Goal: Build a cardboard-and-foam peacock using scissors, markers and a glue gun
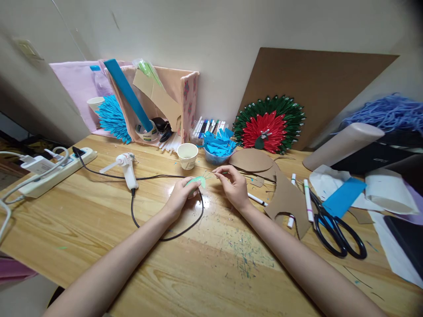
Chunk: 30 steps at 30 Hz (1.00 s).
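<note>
A small light-green piece [199,180] with thin wire-like strands at its tip is in my left hand [185,193], pinched between thumb and fingers. Just to the right, my right hand [233,186] has its thumb and index finger closed on a thin dark strand beside the tip of that piece. A paper cup [187,156] stands behind my hands, and a bowl of blue strips [218,147] sits to its right. The black cable of a white glue gun [128,169] loops beneath my left hand.
At the left lies a power strip [59,171]. Cardboard shapes [291,198], markers [307,200] and large black scissors [339,233] lie at the right. A red and green fan-shaped craft [269,125] leans at the back. Small scraps [244,251] dot the tabletop.
</note>
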Each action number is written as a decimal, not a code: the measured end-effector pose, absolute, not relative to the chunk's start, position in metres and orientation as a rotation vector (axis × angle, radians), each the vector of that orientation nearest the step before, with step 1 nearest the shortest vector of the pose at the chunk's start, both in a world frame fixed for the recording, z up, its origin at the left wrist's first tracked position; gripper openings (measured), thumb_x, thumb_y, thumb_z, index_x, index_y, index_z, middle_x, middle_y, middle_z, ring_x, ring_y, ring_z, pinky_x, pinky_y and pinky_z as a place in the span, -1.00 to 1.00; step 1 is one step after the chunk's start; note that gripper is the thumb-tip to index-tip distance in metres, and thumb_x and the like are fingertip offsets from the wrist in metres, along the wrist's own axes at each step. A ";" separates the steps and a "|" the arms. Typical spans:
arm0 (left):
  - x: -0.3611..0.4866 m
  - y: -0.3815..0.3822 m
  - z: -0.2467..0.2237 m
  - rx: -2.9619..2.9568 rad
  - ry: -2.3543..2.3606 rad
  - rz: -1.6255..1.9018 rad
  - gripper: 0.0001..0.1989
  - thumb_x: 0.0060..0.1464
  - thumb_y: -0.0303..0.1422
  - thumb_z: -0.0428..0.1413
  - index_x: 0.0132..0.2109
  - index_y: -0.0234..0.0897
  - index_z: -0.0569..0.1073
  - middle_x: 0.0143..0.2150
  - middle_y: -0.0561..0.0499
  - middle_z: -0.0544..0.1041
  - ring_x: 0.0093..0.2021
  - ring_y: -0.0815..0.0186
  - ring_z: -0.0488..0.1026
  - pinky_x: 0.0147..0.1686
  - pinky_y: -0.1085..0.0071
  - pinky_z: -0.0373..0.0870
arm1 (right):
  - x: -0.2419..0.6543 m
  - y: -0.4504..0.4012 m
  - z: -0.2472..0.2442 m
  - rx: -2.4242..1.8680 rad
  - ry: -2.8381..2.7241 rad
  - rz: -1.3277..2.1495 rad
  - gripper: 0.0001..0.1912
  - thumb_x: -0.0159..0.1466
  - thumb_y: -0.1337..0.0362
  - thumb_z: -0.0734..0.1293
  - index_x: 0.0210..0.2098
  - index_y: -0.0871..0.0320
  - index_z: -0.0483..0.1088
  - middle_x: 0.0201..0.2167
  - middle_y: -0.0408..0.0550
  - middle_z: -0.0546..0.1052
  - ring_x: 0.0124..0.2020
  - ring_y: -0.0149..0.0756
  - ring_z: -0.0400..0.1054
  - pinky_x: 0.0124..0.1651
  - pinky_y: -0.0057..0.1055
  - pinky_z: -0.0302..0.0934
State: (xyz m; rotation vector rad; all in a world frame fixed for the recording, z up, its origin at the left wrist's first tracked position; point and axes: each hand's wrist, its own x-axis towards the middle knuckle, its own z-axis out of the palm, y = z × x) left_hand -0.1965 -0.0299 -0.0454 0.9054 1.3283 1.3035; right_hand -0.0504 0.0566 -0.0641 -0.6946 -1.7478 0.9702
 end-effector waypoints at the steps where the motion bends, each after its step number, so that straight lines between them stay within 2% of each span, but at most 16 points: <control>1: -0.196 -0.030 -0.045 0.902 1.327 1.306 -0.69 -0.07 -0.19 0.08 -0.55 -0.27 0.18 -0.65 0.18 0.13 -0.65 0.51 -0.01 -0.62 0.51 -0.08 | -0.051 0.058 -0.065 -0.707 -1.724 0.984 -0.93 0.22 0.26 0.26 -0.35 0.11 0.36 -0.35 -0.05 0.48 -0.26 -0.26 0.39 -0.18 -0.30 0.29; 9: -0.196 -0.031 -0.046 0.863 1.291 1.329 -0.71 -0.05 -0.22 0.08 -0.54 -0.27 0.19 -0.66 0.19 0.11 -0.67 0.52 -0.01 -0.65 0.51 -0.09 | -0.048 0.068 -0.062 -0.778 -1.483 1.101 -0.87 0.17 0.21 0.32 -0.38 0.15 0.36 -0.37 -0.04 0.49 -0.43 -0.36 0.35 -0.33 -0.36 0.29; 13: -0.196 -0.030 -0.046 0.867 1.295 1.317 -0.72 -0.04 -0.22 0.07 -0.53 -0.27 0.20 -0.65 0.19 0.11 -0.67 0.52 0.00 -0.64 0.51 -0.10 | -0.047 0.072 -0.059 -0.703 -1.320 1.328 -0.84 0.12 0.21 0.36 -0.44 0.14 0.31 -0.29 0.00 0.55 -0.41 -0.37 0.38 -0.33 -0.37 0.32; 17: -0.197 -0.030 -0.046 0.899 1.309 1.323 -0.72 -0.04 -0.22 0.07 -0.54 -0.28 0.20 -0.65 0.18 0.14 -0.64 0.51 0.00 -0.60 0.50 -0.10 | -0.047 0.077 -0.060 -0.676 -1.215 1.538 -0.76 0.03 0.20 0.43 -0.50 0.12 0.26 -0.37 -0.05 0.57 -0.49 -0.41 0.36 -0.38 -0.41 0.31; 23: -0.196 -0.031 -0.045 0.912 1.326 1.335 -0.71 -0.04 -0.22 0.07 -0.54 -0.29 0.20 -0.65 0.18 0.15 -0.63 0.50 0.02 -0.60 0.50 -0.09 | -0.040 0.084 -0.062 -0.683 -1.515 1.544 -0.67 -0.01 0.21 0.46 -0.25 0.13 0.42 -0.46 -0.11 0.56 -0.45 -0.38 0.40 -0.37 -0.45 0.28; 27: -0.195 -0.032 -0.044 0.933 1.328 1.349 -0.73 -0.03 -0.23 0.07 -0.53 -0.29 0.22 -0.64 0.17 0.18 -0.63 0.50 0.03 -0.59 0.50 -0.08 | -0.038 0.084 -0.064 -0.701 -1.729 1.474 -0.71 0.00 0.23 0.45 -0.26 0.13 0.51 -0.42 -0.09 0.55 -0.39 -0.35 0.41 -0.29 -0.41 0.28; 30: -0.194 -0.032 -0.044 0.947 1.332 1.349 -0.73 -0.02 -0.23 0.07 -0.52 -0.29 0.22 -0.64 0.17 0.18 -0.62 0.50 0.04 -0.59 0.50 -0.08 | -0.039 0.079 -0.061 -0.685 -1.847 1.393 -0.78 0.03 0.25 0.43 -0.30 0.12 0.54 -0.44 -0.09 0.52 -0.42 -0.35 0.38 -0.34 -0.41 0.26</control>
